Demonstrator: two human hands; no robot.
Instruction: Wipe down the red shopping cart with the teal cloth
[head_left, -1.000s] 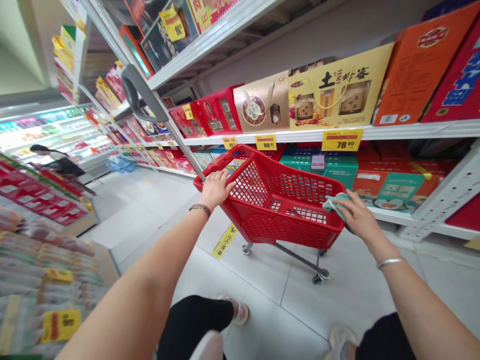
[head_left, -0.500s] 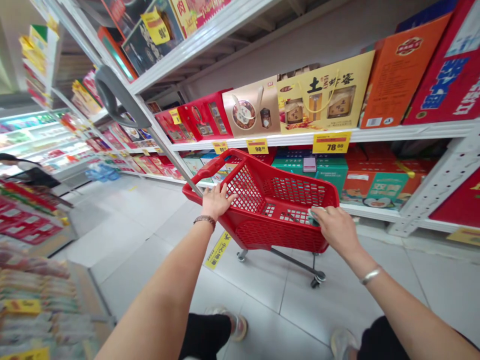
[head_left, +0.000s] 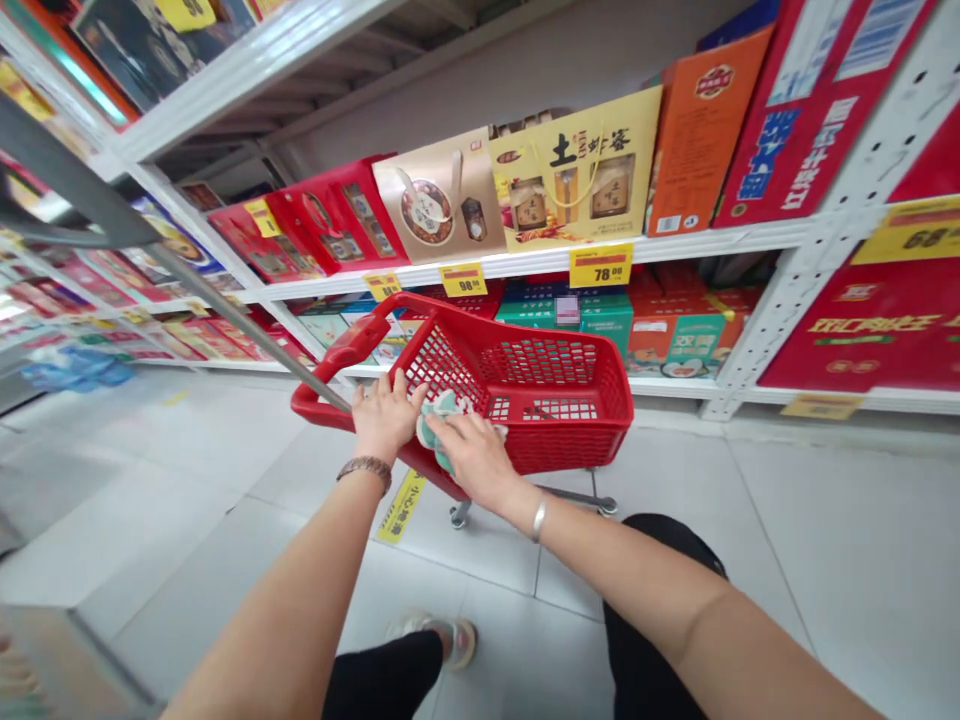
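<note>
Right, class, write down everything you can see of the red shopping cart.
The red shopping cart is a moulded plastic basket with mesh-pattern walls, open on top. It stands on a tiled floor, on a grey metal frame with small castors, beside a store shelf. A long grey pole rises from near its rim. The left hand rests on the near rim, and the right hand presses a pale green cloth against it.

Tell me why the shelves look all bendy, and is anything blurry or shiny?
In the head view, the white shelf edge bows and tilts, as a very wide lens makes things do; the red shopping cart looks stretched too; the lower-left display is soft with blur; the pale floor tiles show a dull glare.
</note>
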